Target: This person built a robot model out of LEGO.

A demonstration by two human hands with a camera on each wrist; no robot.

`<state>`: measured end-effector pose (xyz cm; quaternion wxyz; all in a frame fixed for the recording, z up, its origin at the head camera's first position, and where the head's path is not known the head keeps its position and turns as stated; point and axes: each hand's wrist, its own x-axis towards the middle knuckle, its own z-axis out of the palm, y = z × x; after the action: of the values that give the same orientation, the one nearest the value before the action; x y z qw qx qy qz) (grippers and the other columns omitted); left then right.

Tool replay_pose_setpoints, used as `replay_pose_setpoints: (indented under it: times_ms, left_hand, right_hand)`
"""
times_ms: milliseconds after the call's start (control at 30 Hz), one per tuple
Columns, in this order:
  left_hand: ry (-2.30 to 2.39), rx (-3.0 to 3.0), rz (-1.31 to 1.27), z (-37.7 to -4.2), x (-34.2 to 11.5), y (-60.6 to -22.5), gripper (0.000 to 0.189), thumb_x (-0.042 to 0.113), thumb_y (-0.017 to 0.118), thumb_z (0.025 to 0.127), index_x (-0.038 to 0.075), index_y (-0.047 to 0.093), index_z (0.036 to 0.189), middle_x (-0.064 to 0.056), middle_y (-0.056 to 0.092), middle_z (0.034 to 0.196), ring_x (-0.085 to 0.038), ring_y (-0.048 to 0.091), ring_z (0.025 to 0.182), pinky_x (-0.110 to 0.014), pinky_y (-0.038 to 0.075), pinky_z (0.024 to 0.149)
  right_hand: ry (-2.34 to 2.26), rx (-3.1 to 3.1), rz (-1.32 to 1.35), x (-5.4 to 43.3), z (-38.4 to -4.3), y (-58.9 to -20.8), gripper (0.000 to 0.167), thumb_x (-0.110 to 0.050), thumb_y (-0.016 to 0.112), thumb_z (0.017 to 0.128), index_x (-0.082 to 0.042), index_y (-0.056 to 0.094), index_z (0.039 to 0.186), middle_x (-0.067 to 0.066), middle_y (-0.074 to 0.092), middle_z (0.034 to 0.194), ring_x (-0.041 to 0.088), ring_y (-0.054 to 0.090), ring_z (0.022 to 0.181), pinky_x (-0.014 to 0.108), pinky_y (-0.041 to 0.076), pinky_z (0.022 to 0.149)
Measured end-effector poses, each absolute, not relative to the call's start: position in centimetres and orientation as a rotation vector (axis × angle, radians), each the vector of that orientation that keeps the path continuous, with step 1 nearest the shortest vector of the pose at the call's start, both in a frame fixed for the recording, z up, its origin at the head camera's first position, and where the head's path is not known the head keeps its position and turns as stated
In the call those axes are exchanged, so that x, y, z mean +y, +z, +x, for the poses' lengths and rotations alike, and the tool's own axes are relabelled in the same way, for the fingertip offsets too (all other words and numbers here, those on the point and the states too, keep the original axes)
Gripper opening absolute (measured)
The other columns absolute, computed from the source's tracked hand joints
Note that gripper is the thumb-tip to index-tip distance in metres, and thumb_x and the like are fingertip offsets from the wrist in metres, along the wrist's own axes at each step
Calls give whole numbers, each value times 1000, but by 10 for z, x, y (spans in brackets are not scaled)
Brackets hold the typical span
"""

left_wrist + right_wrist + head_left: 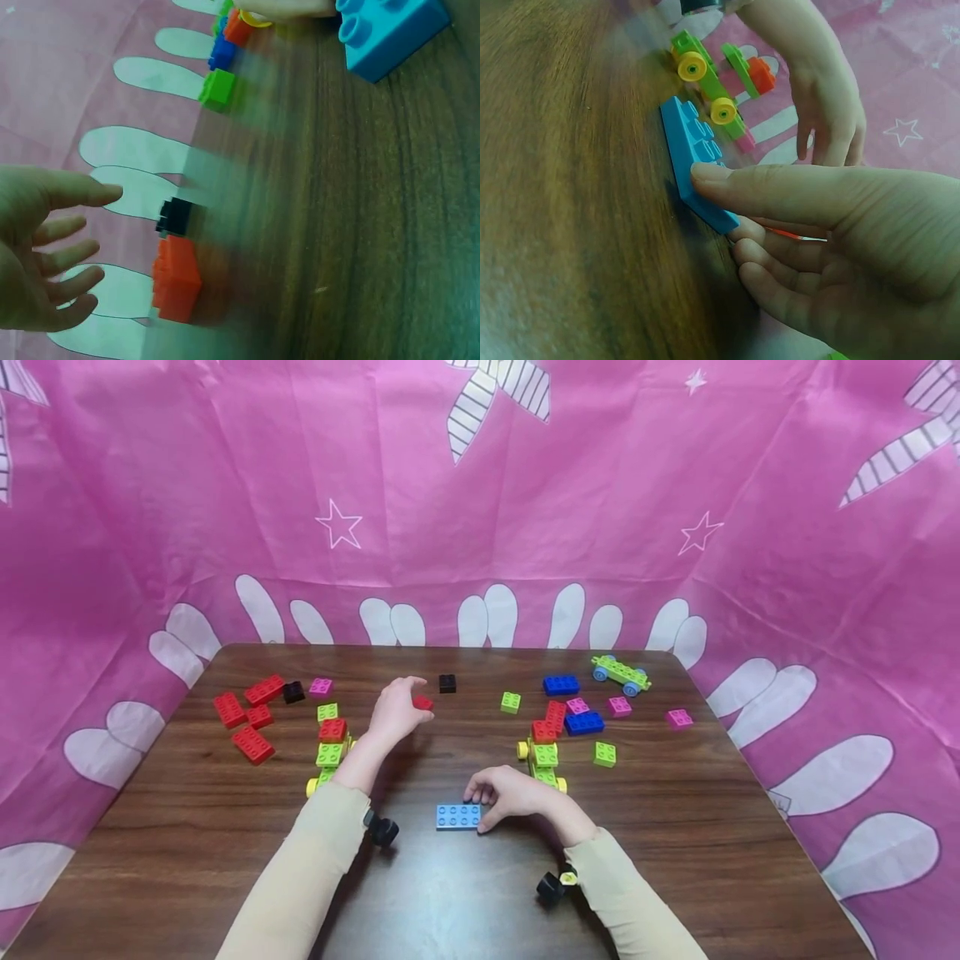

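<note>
A light blue brick (456, 816) with two rows of studs lies at the middle of the table. My right hand (513, 792) pinches its right end; in the right wrist view the thumb (712, 172) lies against the brick's corner. Farther off, my left hand (397, 708) reaches over the table with its fingers spread and nothing between them. Just beyond that hand is a red brick (423, 702), partly hidden by it in the head view. The left wrist view shows the red brick (177, 281) apart from the fingers, beside a black brick (175, 216).
Wheeled builds of green and red bricks stand left (328, 755) and right (544, 755). Red bricks (252, 744) are scattered at the left. Blue bricks (584, 722), pink bricks and a green wheeled base (621, 673) are at the right. A pink curtain (570, 510) borders the table.
</note>
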<state>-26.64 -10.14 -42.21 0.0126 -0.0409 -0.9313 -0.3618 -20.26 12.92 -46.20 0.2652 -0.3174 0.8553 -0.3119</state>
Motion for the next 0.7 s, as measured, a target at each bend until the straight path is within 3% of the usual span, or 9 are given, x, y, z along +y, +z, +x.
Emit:
replay_pose_setpoints:
  times_ms: [267, 700]
  left_hand:
    - [-1110, -2942, -8, -278, -100, -443, 71, 15, 82, 76, 5, 50, 139, -23, 54, 135, -41, 50, 122, -52, 44, 103]
    - [-1092, -2991, 12, -287, -106, -462, 65, 11, 80, 76, 0, 54, 134, -26, 56, 127, -40, 52, 116, -48, 45, 101]
  right_hand:
    - [-847, 2308, -841, 129, -202, -461, 37, -16, 85, 75, -12, 67, 107, -6, 63, 91, 8, 56, 84, 21, 48, 77]
    - [-847, 2307, -842, 129, -203, -462, 36, -15, 85, 75, -12, 68, 107, -6, 62, 90, 7, 55, 84, 21, 48, 78]
